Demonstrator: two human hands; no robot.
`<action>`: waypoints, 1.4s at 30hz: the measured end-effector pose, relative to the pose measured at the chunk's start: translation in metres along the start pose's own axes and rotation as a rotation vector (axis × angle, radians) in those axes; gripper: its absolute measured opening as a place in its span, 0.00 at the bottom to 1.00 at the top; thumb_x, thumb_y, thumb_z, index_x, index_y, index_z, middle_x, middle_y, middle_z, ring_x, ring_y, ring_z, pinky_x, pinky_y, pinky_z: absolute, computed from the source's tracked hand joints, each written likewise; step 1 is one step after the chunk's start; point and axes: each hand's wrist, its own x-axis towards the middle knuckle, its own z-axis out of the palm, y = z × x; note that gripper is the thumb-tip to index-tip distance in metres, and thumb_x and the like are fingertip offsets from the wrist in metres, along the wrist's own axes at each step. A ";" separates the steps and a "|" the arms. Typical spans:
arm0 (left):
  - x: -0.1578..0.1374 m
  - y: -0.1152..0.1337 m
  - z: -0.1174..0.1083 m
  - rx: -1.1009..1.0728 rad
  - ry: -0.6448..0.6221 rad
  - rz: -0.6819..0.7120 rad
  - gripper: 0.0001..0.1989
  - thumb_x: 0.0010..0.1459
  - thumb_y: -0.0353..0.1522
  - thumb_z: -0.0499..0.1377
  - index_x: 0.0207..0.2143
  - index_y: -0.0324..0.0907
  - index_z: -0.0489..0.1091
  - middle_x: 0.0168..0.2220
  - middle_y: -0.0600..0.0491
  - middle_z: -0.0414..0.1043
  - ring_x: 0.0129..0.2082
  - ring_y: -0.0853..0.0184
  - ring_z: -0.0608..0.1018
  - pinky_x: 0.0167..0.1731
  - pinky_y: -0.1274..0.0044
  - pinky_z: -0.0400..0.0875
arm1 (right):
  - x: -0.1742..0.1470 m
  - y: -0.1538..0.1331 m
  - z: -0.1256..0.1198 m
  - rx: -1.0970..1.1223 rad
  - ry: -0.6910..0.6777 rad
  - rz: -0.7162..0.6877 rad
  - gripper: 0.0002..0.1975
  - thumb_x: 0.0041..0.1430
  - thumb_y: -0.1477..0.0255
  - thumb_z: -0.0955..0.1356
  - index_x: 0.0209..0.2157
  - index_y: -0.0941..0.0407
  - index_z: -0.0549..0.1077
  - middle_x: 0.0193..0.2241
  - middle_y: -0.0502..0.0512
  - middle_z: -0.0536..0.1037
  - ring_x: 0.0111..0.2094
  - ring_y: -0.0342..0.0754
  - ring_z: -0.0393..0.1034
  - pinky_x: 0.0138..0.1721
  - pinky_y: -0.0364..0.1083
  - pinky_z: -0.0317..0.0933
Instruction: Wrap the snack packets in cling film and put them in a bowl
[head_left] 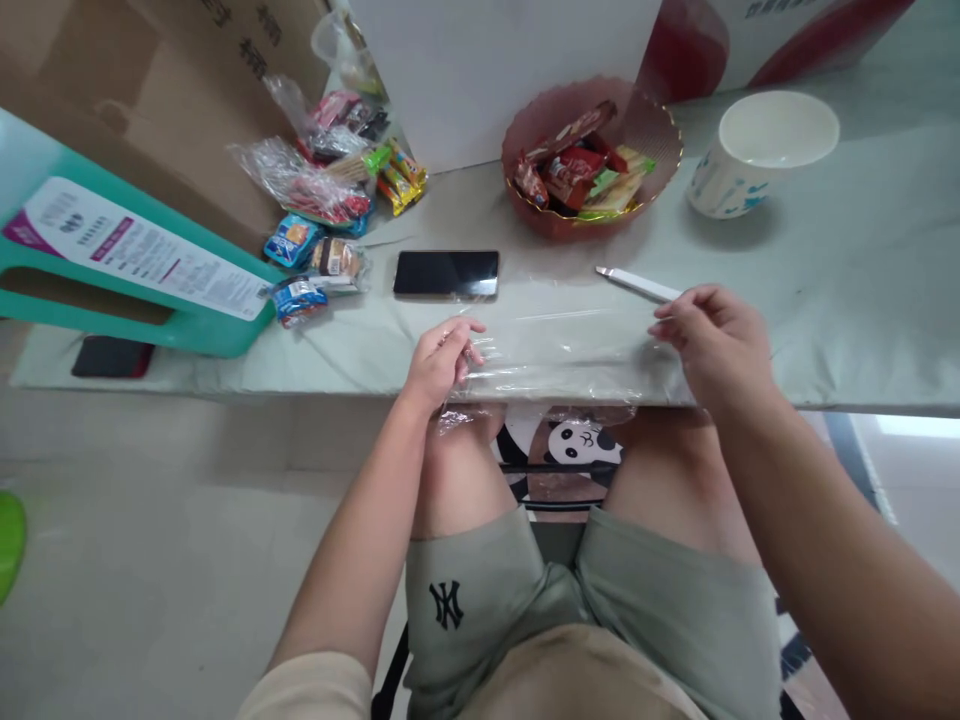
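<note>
A clear plastic film (562,350) stretches between my two hands over the front edge of the cloth-covered table, its lower part hanging over the edge. My left hand (442,362) is closed on the film's left end. My right hand (712,335) pinches at the right end with thumb and fingers. A slim white tool with a metallic-looking tip (637,283) points left from beside the right hand; its other end is hidden there, and I cannot tell whether it is held or lies on the table. Behind the film lies a black phone (446,274), screen up.
A pink bowl of wrapped snacks (525,215) and a white paper cup (739,180) stand at the back. Snack packets (330,200) pile up left, beside a green jug (225,320) and a cardboard box (172,90). A dark flat object (112,356) lies at the left edge.
</note>
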 end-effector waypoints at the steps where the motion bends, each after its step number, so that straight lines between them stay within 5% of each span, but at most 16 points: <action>1: 0.000 0.000 0.000 0.006 0.004 -0.001 0.20 0.57 0.51 0.62 0.37 0.43 0.74 0.19 0.58 0.69 0.13 0.76 0.60 0.15 0.78 0.51 | -0.001 -0.001 -0.002 0.093 0.021 0.023 0.12 0.60 0.58 0.71 0.33 0.51 0.69 0.28 0.51 0.73 0.24 0.45 0.66 0.27 0.48 0.65; 4: -0.001 -0.001 0.002 -0.017 0.021 0.001 0.19 0.57 0.50 0.62 0.35 0.43 0.73 0.17 0.59 0.66 0.13 0.76 0.60 0.16 0.78 0.51 | -0.006 -0.001 -0.005 0.284 0.038 0.112 0.13 0.58 0.57 0.71 0.38 0.49 0.69 0.26 0.48 0.70 0.23 0.44 0.62 0.25 0.47 0.61; 9: 0.001 0.001 0.004 -0.080 0.044 -0.002 0.18 0.57 0.49 0.63 0.36 0.44 0.73 0.20 0.59 0.69 0.13 0.77 0.60 0.14 0.80 0.48 | -0.028 -0.003 0.006 0.413 -0.168 0.340 0.19 0.47 0.59 0.77 0.38 0.51 0.73 0.30 0.49 0.74 0.28 0.43 0.68 0.28 0.44 0.65; 14: -0.004 0.014 0.004 -0.164 0.085 -0.111 0.18 0.53 0.46 0.66 0.25 0.40 0.73 0.18 0.56 0.71 0.13 0.76 0.67 0.11 0.82 0.53 | -0.039 -0.017 0.010 0.517 -0.055 0.329 0.16 0.47 0.61 0.80 0.29 0.52 0.73 0.27 0.47 0.76 0.31 0.41 0.73 0.37 0.41 0.70; 17: -0.016 0.021 0.002 -0.293 0.028 -0.246 0.21 0.57 0.45 0.63 0.20 0.38 0.73 0.15 0.53 0.70 0.13 0.74 0.70 0.13 0.82 0.60 | -0.047 -0.020 -0.005 0.614 -0.036 0.352 0.15 0.50 0.60 0.80 0.30 0.51 0.74 0.24 0.44 0.74 0.28 0.41 0.72 0.33 0.41 0.71; 22: -0.045 0.017 0.001 -0.489 0.002 -0.363 0.24 0.57 0.47 0.64 0.18 0.39 0.75 0.17 0.53 0.73 0.18 0.72 0.76 0.20 0.81 0.72 | -0.089 -0.011 -0.032 0.417 -0.344 0.359 0.25 0.48 0.54 0.80 0.46 0.46 0.78 0.41 0.51 0.83 0.44 0.50 0.79 0.46 0.49 0.74; 25: -0.063 0.009 -0.001 -0.457 -0.061 -0.285 0.25 0.48 0.53 0.70 0.23 0.39 0.80 0.21 0.51 0.78 0.23 0.70 0.79 0.25 0.80 0.74 | -0.114 -0.009 -0.038 0.194 -0.310 0.357 0.17 0.54 0.54 0.78 0.38 0.51 0.79 0.36 0.53 0.83 0.40 0.50 0.79 0.44 0.48 0.73; 29: -0.088 -0.003 -0.007 -0.218 -0.198 -0.163 0.20 0.45 0.48 0.75 0.31 0.41 0.84 0.32 0.47 0.82 0.34 0.66 0.81 0.37 0.76 0.75 | -0.128 -0.012 -0.037 0.284 -0.131 0.343 0.17 0.56 0.53 0.77 0.33 0.52 0.77 0.25 0.48 0.78 0.30 0.45 0.76 0.36 0.44 0.70; 36: -0.123 -0.023 -0.002 -0.067 -0.050 0.071 0.15 0.46 0.47 0.75 0.25 0.46 0.84 0.38 0.47 0.71 0.40 0.66 0.74 0.43 0.72 0.73 | -0.135 -0.022 -0.045 0.410 -0.062 0.279 0.16 0.53 0.53 0.78 0.31 0.49 0.78 0.20 0.47 0.75 0.25 0.42 0.70 0.30 0.41 0.67; 39: -0.124 -0.024 -0.001 -0.101 0.186 0.196 0.14 0.43 0.48 0.77 0.23 0.49 0.84 0.47 0.47 0.68 0.47 0.64 0.72 0.50 0.71 0.74 | -0.138 -0.028 -0.059 0.255 -0.279 0.260 0.17 0.51 0.51 0.79 0.36 0.47 0.81 0.30 0.51 0.81 0.33 0.48 0.77 0.38 0.47 0.73; 42: -0.117 -0.019 -0.003 -0.139 0.228 0.225 0.16 0.44 0.52 0.75 0.21 0.51 0.82 0.59 0.50 0.68 0.57 0.58 0.71 0.56 0.65 0.73 | -0.139 -0.030 -0.070 -0.088 -0.599 0.238 0.18 0.55 0.50 0.75 0.34 0.50 0.84 0.37 0.58 0.83 0.45 0.59 0.79 0.51 0.58 0.73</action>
